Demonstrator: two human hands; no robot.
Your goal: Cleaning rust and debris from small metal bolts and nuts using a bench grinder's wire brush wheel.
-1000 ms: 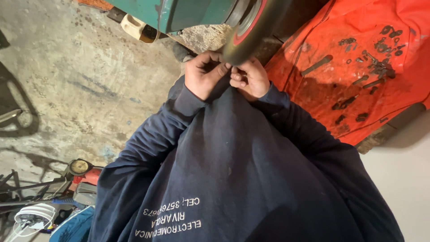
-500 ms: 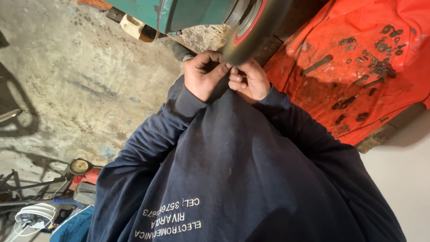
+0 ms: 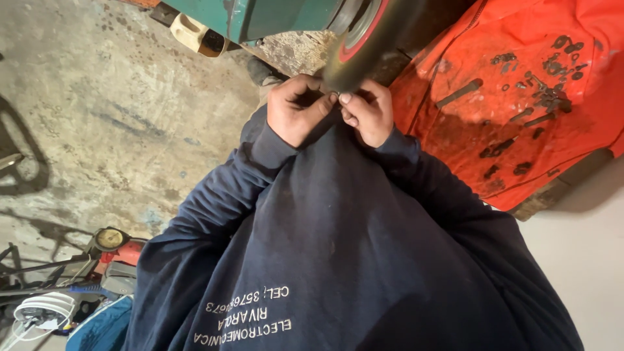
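Both hands meet just under the dark wheel (image 3: 364,45). The left hand (image 3: 296,110) and right hand (image 3: 369,114) have fingers curled tight, pinching something tiny, maybe a small part; it is too hidden to tell. Bolts (image 3: 546,91) lie on the orange cloth (image 3: 520,162), not picked up.

Off to the right we see an orange cloth (image 3: 520,130) spread out, stained dark and strewn with bolts (image 3: 459,93) and other small metal parts (image 3: 552,65). Along the top edge a cream plastic piece (image 3: 190,32) lies on the stained concrete floor (image 3: 97,117). In the lower left corner we find a round pressure gauge (image 3: 110,239) beside a red body, with a white coil of cable (image 3: 42,312) and a blue cloth (image 3: 104,328) below it.
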